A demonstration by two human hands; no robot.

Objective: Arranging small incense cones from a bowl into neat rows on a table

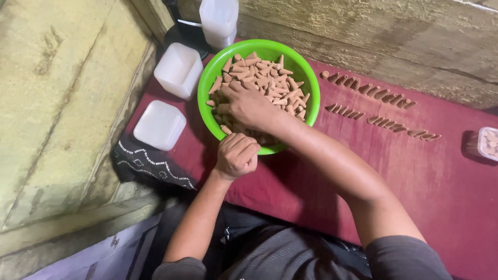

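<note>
**Currently: both hands at the green bowl of cones**

Right hand (248, 106) lies palm-down in the green bowl (210, 78), fingers spread over the tan cones (270, 80); what its grip has hold of cannot be told. Left hand (236, 154) is a closed fist at the bowl's 6 o'clock rim, contents hidden. Two rows of cones (371, 91) lie at 3 o'clock on the red cloth (441, 181), apparently laid out in order. White lidded tubs (160, 124) sit at 9 o'clock, within reach.

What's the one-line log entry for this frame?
right hand: in green bowl, on cones | left hand: fisted at bowl rim | cloth: two cone rows | white tubs left
</note>
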